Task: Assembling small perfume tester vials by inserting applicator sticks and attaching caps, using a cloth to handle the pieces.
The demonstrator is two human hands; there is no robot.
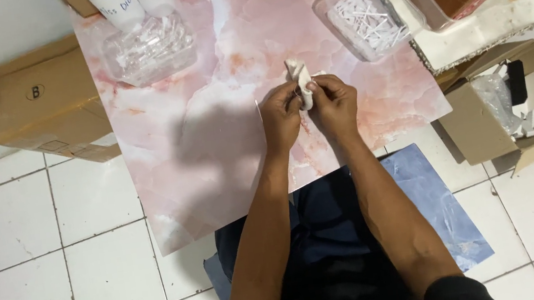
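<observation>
While both arms reach over a pink marbled slab (pixel 210 144), the left hand (pixel 281 114) and right hand (pixel 334 104) together pinch a small white crumpled plastic piece (pixel 299 76) at its centre, between two clear plastic tubs, one far left (pixel 148 48), one far right (pixel 365 18).

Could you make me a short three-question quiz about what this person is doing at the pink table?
1. True or false: both hands hold the small white piece.
2. Which clear tub holds the white sticks: the tub nearer the right hand, or the tub nearer the left hand?
3. What lies under the pink marbled board?

Key: 1 true; 2 the right one; 3 a white tiled floor.
</observation>
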